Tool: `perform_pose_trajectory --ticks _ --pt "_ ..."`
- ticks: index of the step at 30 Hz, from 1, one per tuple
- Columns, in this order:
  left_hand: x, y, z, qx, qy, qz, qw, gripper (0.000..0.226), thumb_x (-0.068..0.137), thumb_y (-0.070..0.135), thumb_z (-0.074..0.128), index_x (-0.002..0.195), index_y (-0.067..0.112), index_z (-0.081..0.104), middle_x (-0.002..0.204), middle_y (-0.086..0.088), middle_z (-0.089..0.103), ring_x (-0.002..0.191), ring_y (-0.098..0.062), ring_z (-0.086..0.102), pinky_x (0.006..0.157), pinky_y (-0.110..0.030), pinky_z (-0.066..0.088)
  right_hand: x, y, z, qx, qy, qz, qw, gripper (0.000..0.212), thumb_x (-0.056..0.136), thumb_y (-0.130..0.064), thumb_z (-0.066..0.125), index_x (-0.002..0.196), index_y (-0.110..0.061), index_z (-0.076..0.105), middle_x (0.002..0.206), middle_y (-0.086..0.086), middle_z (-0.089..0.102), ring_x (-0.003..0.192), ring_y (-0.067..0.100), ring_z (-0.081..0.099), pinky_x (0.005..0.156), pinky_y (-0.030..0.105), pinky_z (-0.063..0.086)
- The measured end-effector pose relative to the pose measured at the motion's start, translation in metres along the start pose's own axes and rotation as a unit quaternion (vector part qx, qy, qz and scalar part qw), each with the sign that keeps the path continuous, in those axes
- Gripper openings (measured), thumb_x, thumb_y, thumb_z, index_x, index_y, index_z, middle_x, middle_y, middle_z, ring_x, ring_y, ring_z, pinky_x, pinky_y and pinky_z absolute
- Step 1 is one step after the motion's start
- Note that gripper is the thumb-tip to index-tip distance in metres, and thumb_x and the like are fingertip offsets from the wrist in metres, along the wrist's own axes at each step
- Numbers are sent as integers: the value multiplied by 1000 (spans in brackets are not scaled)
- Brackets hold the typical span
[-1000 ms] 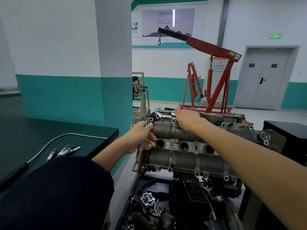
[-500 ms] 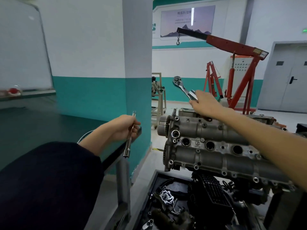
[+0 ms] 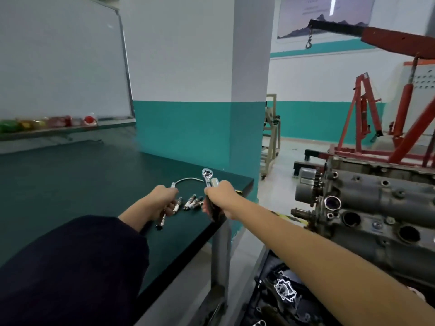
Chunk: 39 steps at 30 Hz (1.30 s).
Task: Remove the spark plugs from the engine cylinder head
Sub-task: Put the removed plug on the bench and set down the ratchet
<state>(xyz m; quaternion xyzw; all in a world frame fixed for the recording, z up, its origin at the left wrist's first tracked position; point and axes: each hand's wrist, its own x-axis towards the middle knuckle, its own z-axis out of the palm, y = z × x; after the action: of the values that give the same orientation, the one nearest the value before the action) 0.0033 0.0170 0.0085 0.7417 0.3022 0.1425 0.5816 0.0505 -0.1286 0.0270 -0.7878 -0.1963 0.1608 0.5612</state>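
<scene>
Silver spark plugs [image 3: 191, 201] lie on the green bench [image 3: 70, 184] between the two fists, left hand [image 3: 162, 203] curled round a long socket bar [image 3: 164, 214], right hand [image 3: 220, 201] gripping a ratchet [image 3: 207, 176], the cylinder head [image 3: 376, 208] well off right.

- The engine cylinder head [image 3: 376, 208] is cut off by the right edge.
- The ratchet [image 3: 207, 176] handle is hidden inside the right hand [image 3: 221, 200].
- Objects on the whiteboard ledge [image 3: 47, 122] are too blurred to tell.
</scene>
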Motion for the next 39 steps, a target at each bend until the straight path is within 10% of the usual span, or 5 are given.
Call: perform_pose_trajectory --ticks 6,19,24,34,39 --pt "49 -35 -21 147 76 -16 986 14 87 -8 34 82 -5 47 62 -13 48 48 -20 39 47 -24 32 34 30 31 -168 38 31 985 34 91 -10 46 125 -8 49 123 15 56 112 30 54 84 28 44" --pt "69 -52 6 340 88 117 929 7 88 6 52 86 7 59 94 -21 64 94 -35 58 75 -34 42 79 43 52 -234 87 134 959 42 95 -10 46 131 5 29 136 22 40 124 31 44 95 32 41" --pt "70 -55 14 313 75 161 933 14 88 6 50 83 1 62 91 -23 64 77 -26 50 74 -35 40 87 38 57 -313 23 81 946 46 91 -15 47 134 0 38 136 17 41 122 29 43 96 31 39" --pt "63 -58 21 299 51 189 934 23 91 15 48 103 2 62 101 -15 66 101 -34 56 86 -37 43 83 57 58 -36 35 71 996 12 91 -11 42 80 -13 43 92 8 50 83 22 50 75 28 40" --pt "64 -58 21 345 21 125 930 76 72 78 34 116 20 55 116 -6 60 113 -28 49 99 -40 38 82 63 58 65 34 76 994 15 90 -12 50 103 -5 52 112 17 59 103 30 58 93 39 47"
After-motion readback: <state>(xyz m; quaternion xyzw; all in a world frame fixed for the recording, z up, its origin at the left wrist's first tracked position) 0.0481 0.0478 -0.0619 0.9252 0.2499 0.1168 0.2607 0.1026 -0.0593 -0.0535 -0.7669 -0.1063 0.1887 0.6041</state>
